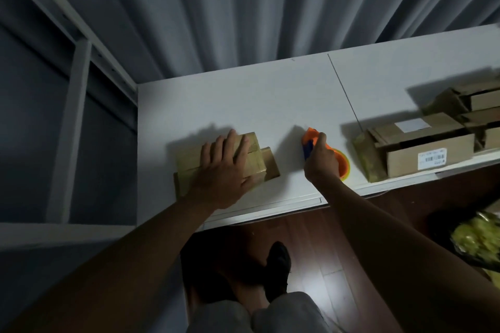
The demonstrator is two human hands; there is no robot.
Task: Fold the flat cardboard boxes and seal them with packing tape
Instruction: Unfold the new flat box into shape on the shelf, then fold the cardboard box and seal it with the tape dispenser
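A small folded cardboard box [254, 155] lies on the white table [270, 100], with loose flaps sticking out at its right and near sides. My left hand [224, 167] presses flat on top of it, fingers spread and straight. To the right, my right hand [320, 159] grips an orange and blue tape dispenser [309, 140] that rests on the table; its orange tape roll [343, 166] shows behind my wrist.
Several open cardboard boxes [422, 149] stand at the table's right end, one with a barcode label. A white shelf frame [73, 105] rises at the left, grey curtains behind. My feet and wooden floor [319, 246] lie below the table edge; a yellow-green bag [479, 238] sits lower right.
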